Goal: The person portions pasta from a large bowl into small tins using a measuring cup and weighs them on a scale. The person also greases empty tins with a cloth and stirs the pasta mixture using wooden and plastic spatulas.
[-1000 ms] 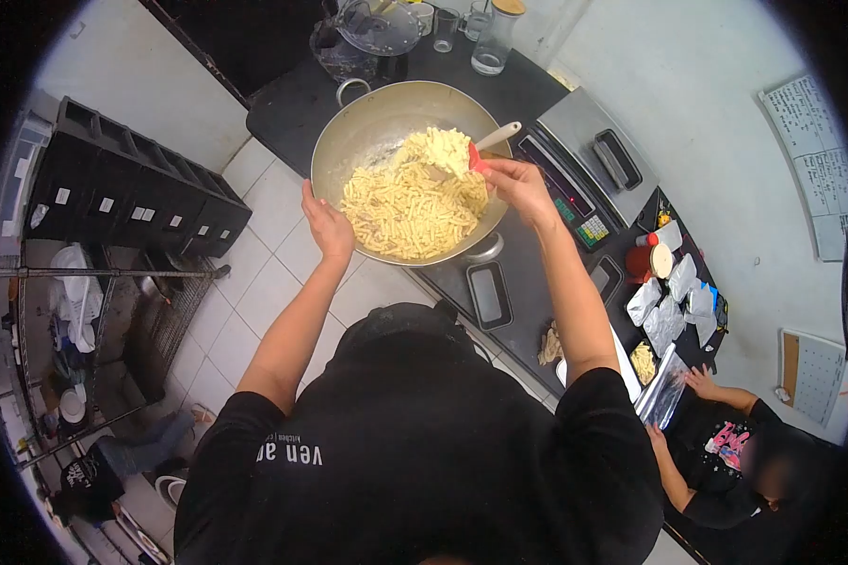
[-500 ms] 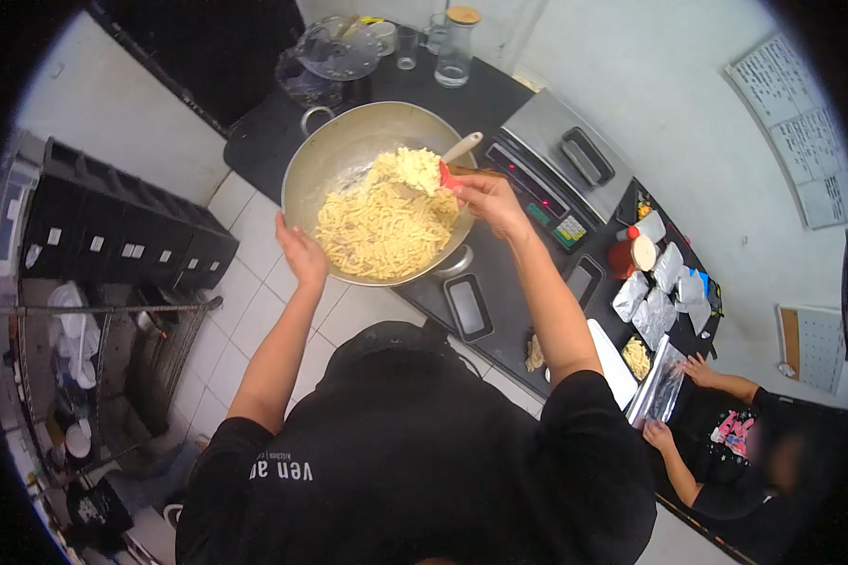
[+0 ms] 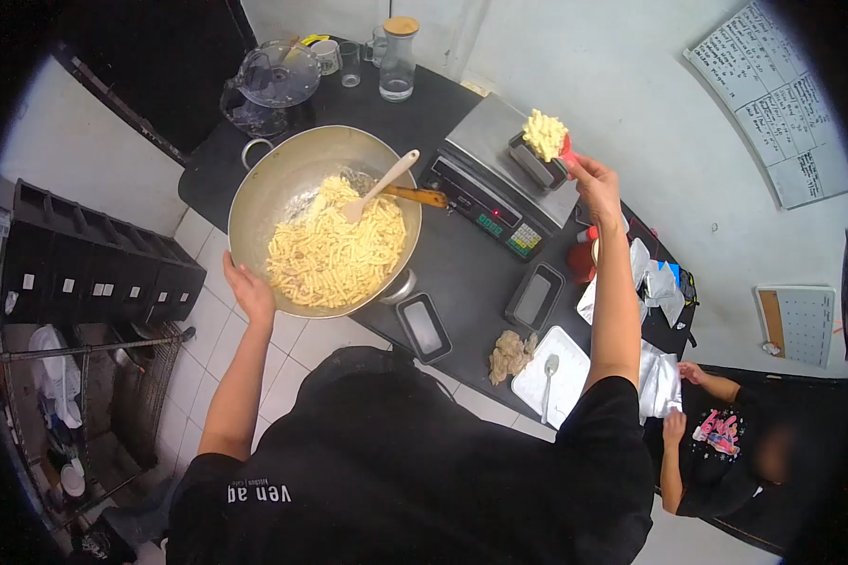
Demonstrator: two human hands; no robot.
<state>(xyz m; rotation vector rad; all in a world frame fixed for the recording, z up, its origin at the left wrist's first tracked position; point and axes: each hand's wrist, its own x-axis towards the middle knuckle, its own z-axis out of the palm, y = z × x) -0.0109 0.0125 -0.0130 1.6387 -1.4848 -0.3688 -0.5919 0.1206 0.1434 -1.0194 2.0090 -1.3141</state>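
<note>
A heap of pasta (image 3: 545, 135) sits in the red scoop (image 3: 568, 153), over the small dark tin (image 3: 539, 175) on the platform of the scale (image 3: 483, 205), far right on the bench (image 3: 462, 292); whether scoop and tin touch, I cannot tell. The right hand (image 3: 597, 186) has its grip pinched on the scoop's near right end.

Left of the scale, at the bench's left edge, is the wide pan (image 3: 259, 184), holding more short pasta pieces, mostly on its near side. A pale-handled spatula (image 3: 391, 176) leans in it, and a wooden handle (image 3: 417, 195) crosses its right rim. The left hand (image 3: 252, 292) is against the pan's near left side, its grip spread.

Nearer on the bench are two more dark tins (image 3: 424, 327) (image 3: 535, 296), a crumpled cloth (image 3: 512, 356) and a white tray (image 3: 526, 382) with a spoon (image 3: 550, 364) on it. Farther right, beyond foil packets (image 3: 664, 294), another person's hands (image 3: 675, 427) hold foil (image 3: 660, 384). A wooden-lidded carafe (image 3: 398, 75) stands at the far side.
</note>
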